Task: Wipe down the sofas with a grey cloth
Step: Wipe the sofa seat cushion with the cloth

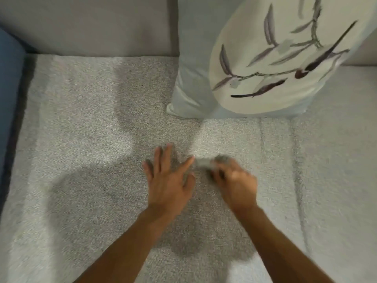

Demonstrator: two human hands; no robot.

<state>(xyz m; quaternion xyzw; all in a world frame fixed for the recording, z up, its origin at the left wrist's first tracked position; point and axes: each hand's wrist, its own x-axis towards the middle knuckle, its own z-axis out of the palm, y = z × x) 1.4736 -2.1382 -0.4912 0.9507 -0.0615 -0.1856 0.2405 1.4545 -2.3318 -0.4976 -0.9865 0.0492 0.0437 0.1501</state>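
Hands sit side by side near the middle of the sofa's seat cushion (81, 119). The left hand (168, 180) lies flat on the fabric, fingers straight and spread, holding nothing. Its forefinger tip reaches almost to the grey cloth (212, 161). The right hand (234, 184) is curled around that cloth, gripping it bunched against the seat. Motion blur smears this hand and the cloth, so the cloth's edges and fold cannot be made out. Both bare forearms run down out of the bottom edge.

Soft shadows fall across the cushion around and behind the hands. Further back, a pale blue pillow (191, 58) stands on the seat against the grey backrest (91, 23). A cream pillow with a printed leafy branch (275, 58) leans in front of it, cut off at the top right. A seam (297, 170) to the right divides this cushion from the next seat cushion (336, 160). A blue upholstered edge (10, 78) borders the far left, only partly in view.
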